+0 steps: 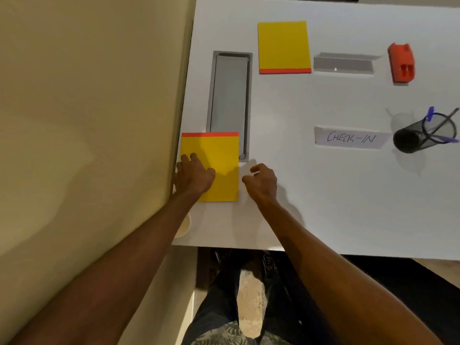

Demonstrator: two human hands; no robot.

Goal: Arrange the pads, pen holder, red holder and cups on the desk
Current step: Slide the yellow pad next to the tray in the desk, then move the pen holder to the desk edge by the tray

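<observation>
Yellow near pad [221,158] with a red strip on its far edge lies on the white desk [323,195] under the left hand [194,175], whose fingers rest flat and spread on the pad's left half, pressing rather than gripping; the right hand [262,181] sits just right of the pad's right edge with its fingers curled, and whether it grasps anything or touches the pad I cannot tell. Beyond the hands a grey recessed tray [230,95] runs away from the pad, its near end partly covered by the pad's far right corner; further out and right of the tray lies the far pad [283,44], red strip toward the hands. Right of that pad stands a clear sign stand [344,63], then the red holder [402,63]; well right of the right hand are a CHECK-IN sign [349,138] and the black mesh pen holder [420,136] holding pens. Beside the left forearm a pale cup [184,226] peeks out at the desk's left edge.
</observation>
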